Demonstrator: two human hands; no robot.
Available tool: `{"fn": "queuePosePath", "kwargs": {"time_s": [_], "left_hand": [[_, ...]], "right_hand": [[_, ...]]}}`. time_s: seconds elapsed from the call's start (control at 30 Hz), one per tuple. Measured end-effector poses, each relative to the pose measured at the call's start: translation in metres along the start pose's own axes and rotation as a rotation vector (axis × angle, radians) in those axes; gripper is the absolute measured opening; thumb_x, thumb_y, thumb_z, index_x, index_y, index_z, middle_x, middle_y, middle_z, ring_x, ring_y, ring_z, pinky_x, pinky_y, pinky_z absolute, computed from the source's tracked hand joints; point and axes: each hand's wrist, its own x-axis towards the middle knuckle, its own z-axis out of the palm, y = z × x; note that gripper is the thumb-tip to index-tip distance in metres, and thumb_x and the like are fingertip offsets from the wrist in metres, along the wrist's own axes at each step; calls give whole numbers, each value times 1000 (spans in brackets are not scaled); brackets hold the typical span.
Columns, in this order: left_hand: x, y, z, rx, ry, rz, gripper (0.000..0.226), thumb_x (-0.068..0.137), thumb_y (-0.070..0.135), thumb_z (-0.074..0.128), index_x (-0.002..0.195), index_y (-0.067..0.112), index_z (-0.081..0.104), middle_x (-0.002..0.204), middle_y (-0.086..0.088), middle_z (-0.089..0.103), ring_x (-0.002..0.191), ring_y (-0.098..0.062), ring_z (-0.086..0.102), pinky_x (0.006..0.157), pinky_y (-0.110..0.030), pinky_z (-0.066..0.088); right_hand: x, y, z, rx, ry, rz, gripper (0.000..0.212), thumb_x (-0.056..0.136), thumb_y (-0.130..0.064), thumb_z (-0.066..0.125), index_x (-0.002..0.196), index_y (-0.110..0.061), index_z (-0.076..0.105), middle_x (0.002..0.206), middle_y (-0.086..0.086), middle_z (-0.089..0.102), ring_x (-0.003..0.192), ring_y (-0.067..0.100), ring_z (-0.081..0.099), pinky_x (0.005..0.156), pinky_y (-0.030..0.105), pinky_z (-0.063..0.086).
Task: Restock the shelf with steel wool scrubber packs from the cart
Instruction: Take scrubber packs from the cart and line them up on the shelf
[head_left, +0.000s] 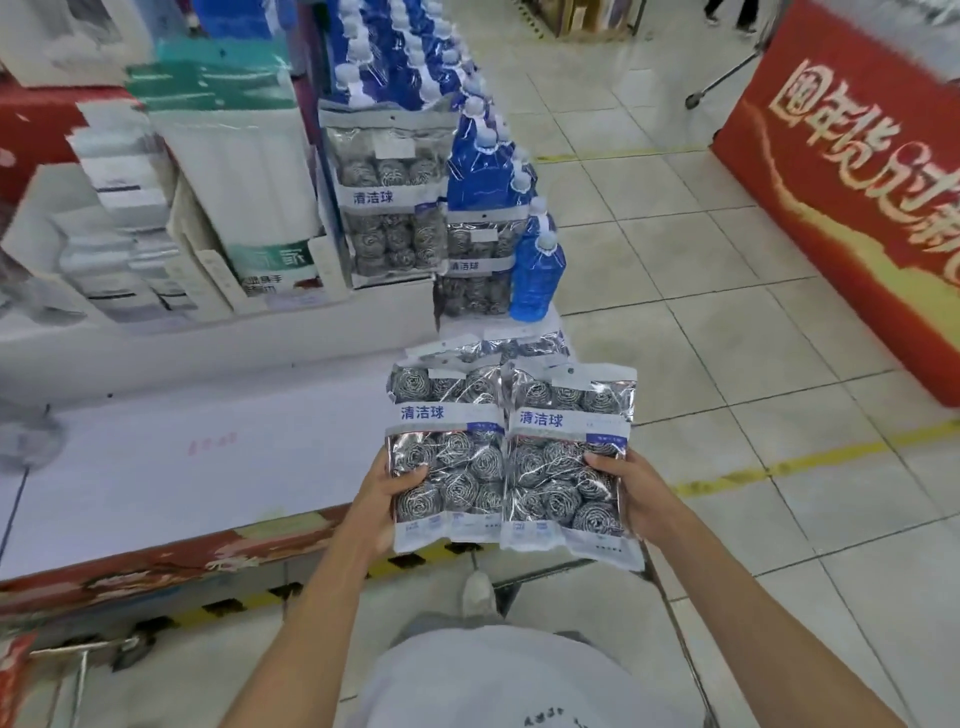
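The tiled floor (701, 270) fills the right half of the view, with a yellow line across it; on the left a low white display platform (182, 467) with a scuffed red edge runs from the near corner back toward the stock; a red banner (852, 197) with pale lettering slants down the far right. On the platform stand tall white-and-green packs (244, 171), and beside them a long row of blue bottles (483, 171) with white caps runs away from the camera; between these, shelved scrubber packs (389, 202) stand upright in a stack, with more just below them at the platform's end. In front of the person, two steel wool scrubber packs sit side by side, edges touching, lifted above further loose packs that are blurred and may lie on a cart. The left hand (376, 501) grips the left pack (447, 457) at its lower left edge, thumb over the front; the right hand (631, 491) holds the right pack (569, 457) at its right edge, thumb likewise pressed on the front.
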Motion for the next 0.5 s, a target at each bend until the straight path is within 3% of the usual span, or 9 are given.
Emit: {"fn": "queuePosePath", "kwargs": {"time_s": [0.13,0.27,0.37,0.5], "left_hand": [[36,7,26,49,89,-15,64,78,-6,79,133,20,58,125,-21,72,109,-42,72,83,-58,61],[66,7,38,17,157,-67,65,81,-8,77,136,21,56,125,-22,71,113,-47,69,94,-73,52],[87,7,46,20,229,-98,66,81,-5,78,138,22,56,125,-17,72,114,-44,69,95,-71,52],[112,9,56,6,278,-152,64,85,-5,75,139,24,56,129,-17,71,116,-42,68,94,-68,54]], "right_hand": [[43,-33,-20,-47,-9,38,50,82,-11,81,128,-13,63,125,23,71,116,44,68,100,63,53],[84,-61,-26,-78,-14,88,57,76,-11,82,130,-11,63,122,21,73,110,40,71,98,62,55],[122,-76,-30,-124,-28,118,54,85,-5,79,135,-8,59,123,21,72,119,43,66,105,64,49],[170,-97,-28,-185,-71,156,64,82,-8,80,141,-7,56,117,15,71,95,29,67,80,45,55]]}}
